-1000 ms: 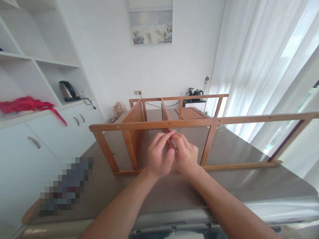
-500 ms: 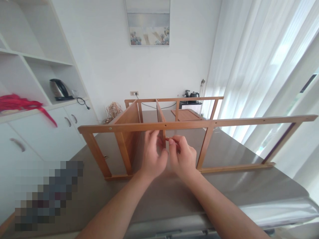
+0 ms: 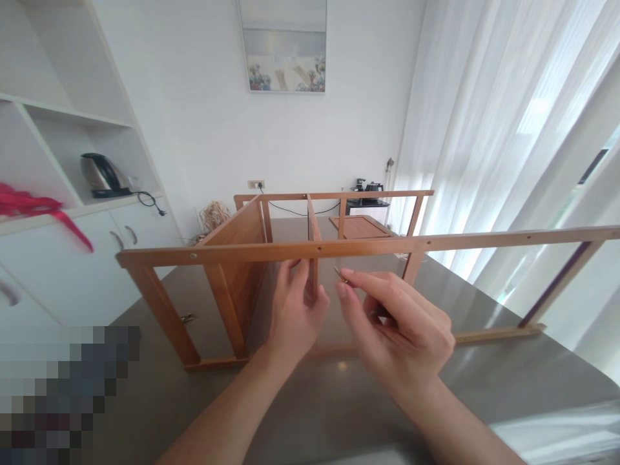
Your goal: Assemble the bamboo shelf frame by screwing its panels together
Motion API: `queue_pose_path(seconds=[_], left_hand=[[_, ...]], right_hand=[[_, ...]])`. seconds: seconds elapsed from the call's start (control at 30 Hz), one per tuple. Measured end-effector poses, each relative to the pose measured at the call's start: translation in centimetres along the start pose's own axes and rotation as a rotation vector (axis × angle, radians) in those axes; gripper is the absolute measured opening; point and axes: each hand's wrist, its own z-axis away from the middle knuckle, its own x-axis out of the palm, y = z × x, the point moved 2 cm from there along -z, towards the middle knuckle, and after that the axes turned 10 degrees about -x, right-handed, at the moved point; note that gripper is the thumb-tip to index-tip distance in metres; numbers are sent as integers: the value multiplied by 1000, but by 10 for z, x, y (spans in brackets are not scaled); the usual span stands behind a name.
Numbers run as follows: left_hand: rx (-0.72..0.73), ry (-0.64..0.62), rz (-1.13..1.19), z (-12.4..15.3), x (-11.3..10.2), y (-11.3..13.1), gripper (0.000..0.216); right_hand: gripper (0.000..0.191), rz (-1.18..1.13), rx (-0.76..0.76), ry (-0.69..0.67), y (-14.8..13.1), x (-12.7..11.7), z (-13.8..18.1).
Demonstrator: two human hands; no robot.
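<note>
A wooden shelf frame (image 3: 368,247) lies on its side across the grey table. My left hand (image 3: 298,310) grips the near end of its narrow middle board (image 3: 312,226), thumb on one face and fingers on the other. To the right of that board, my right hand (image 3: 402,329) pinches a small brass-coloured screw (image 3: 341,276) between thumb and forefinger, apart from the wood. The front rail has several holes, one right above the board's end. A wider board (image 3: 237,278) stands at the left inside the frame. Small metal pieces (image 3: 188,318) lie behind the left slats.
The grey table (image 3: 300,413) carries the frame, and a flat wooden panel (image 3: 358,227) rests at its far side. Black appliances (image 3: 371,190) stand beyond. To the left are a kettle (image 3: 104,174) and red ribbon (image 3: 43,206) on a white cabinet; white curtains (image 3: 475,116) hang right.
My right hand has drawn back from the board toward me and to the right, bringing the screw into sight. The left hand stays on the board. The view has shifted slightly.
</note>
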Motion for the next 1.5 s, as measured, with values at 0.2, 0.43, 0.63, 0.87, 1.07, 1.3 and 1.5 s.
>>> queue_pose_path(seconds=[0.2,0.43,0.63,0.87,1.07,1.3,1.5], left_hand=[[5,19,-34,-1,-1,3,34],[14,22,-56,-1,-2,7,34],[36,45,-48,-1,-1,6,42],[41,35,-3,-1,0,6,40],[33,21,-27,-2,-1,9,34],[24,18,1,-1,0,6,35],[-6,10,22,-1,2,5,31]], right_hand=[[15,6,-16,-31,4,4,-13],[15,-34,-24,-58,8,11,-13],[16,-20,-15,-83,8,16,-18],[12,36,-53,-61,4,21,-25],[9,67,-22,-85,2,23,-29],[7,74,-5,-110,4,21,-30],[7,82,-8,-139,4,21,-33]])
